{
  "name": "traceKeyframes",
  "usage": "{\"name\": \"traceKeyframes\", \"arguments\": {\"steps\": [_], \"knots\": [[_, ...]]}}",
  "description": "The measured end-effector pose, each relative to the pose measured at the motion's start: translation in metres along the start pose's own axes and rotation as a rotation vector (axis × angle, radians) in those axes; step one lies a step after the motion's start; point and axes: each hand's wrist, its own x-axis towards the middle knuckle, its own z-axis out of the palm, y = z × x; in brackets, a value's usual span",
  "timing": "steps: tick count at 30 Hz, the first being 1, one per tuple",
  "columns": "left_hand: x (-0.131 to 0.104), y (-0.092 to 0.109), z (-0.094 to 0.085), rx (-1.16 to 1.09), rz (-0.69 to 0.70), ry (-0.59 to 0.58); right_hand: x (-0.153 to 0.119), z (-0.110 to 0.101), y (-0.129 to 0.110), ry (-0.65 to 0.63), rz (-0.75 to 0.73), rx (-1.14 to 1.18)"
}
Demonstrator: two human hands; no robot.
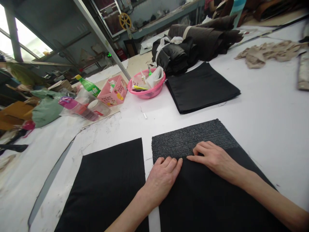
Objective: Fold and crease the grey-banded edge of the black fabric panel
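A black cloth piece (pixel 205 193) lies in front of me on the white table, with a dark grey textured strip (pixel 178 140) along its far end. My left hand (pixel 165 174) rests on the black cloth's edge where it meets the strip, fingers bent and pressed together. Just right of it, my right hand (pixel 212 158) touches the same edge, its thumb and fingertips close together as if pinching; what lies between them is too small to tell. Another black cloth (pixel 113 183) lies flat to the left, separated by a narrow white gap.
Beyond the work lie a stack of black cloth (pixel 202 87), a pink basket (pixel 147 93), a pink box (pixel 113 93), bottles (pixel 79 108) and tied dark bundles (pixel 173 54). Beige cloth (pixel 270 53) is at the right. A person (pixel 24 74) is at the far left.
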Motion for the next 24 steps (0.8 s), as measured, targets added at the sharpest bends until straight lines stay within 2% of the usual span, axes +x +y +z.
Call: {"name": "traceKeyframes", "arguments": {"steps": [15,24], "knots": [[0.018,0.004,-0.004,-0.045,0.028,-0.019,-0.016,-0.012,0.016,-0.048,0.036,0.004],[0.029,0.009,-0.009,-0.02,0.041,-0.04,-0.014,-0.017,0.009,-0.08,0.002,-0.057]]}}
